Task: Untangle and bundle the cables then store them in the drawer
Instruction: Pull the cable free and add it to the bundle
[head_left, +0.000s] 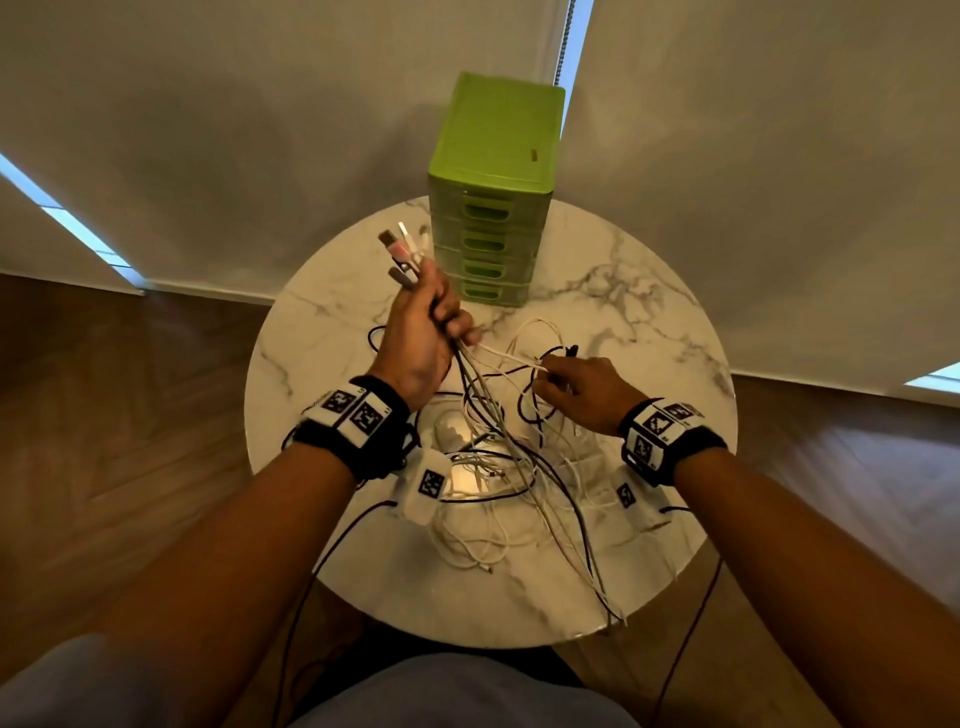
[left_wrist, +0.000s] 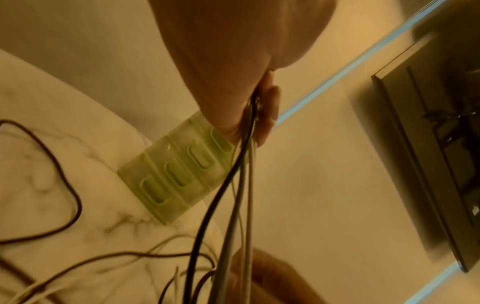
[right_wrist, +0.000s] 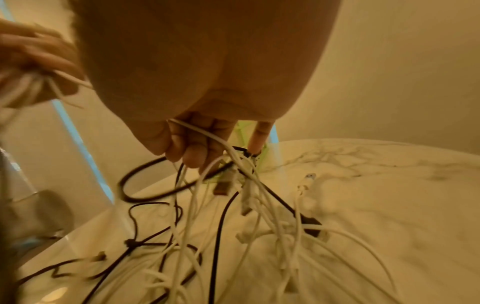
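Me: bare forearms | black fabric wristbands (head_left: 363, 441) on both wrists, white blocks printed with black square markers (head_left: 655, 427) | thin dark leads trailing | grey-blue top (head_left: 457, 696)

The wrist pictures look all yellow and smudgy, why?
Both wrist views have a warm yellow cast. In the right wrist view the cables are smeared by motion blur; in the left wrist view the green drawer unit is soft. The head view is sharper, with glare on the marble table.

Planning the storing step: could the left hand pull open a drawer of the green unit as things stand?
Probably not: the left hand is raised before the green drawer unit, but its fingers are wrapped round a bunch of cables, leaving none free.
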